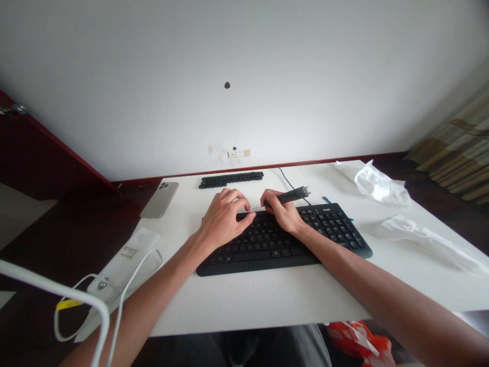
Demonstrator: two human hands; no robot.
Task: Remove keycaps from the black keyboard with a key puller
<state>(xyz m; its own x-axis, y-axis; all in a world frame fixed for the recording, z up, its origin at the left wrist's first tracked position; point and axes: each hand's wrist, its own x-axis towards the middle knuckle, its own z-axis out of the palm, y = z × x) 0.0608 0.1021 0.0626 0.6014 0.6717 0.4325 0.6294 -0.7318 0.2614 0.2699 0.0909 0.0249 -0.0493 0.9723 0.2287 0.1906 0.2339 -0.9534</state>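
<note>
A black keyboard [328,232] lies in the middle of a white table [267,300]. My left hand [223,219] rests on its upper left part, fingers curled and pressed down on the top rows. My right hand [280,209] is closed round a dark, slim tool [294,194] whose tip points toward the left hand over the keyboard's top edge. A row of loose black keys [231,179] lies behind the keyboard.
A phone [159,200] lies face down at the table's left rear. A white power pack with a white cable [122,260] sits at the left edge. Crumpled clear plastic bags [378,184] lie at right. A blue pen-like item [326,199] lies by the keyboard.
</note>
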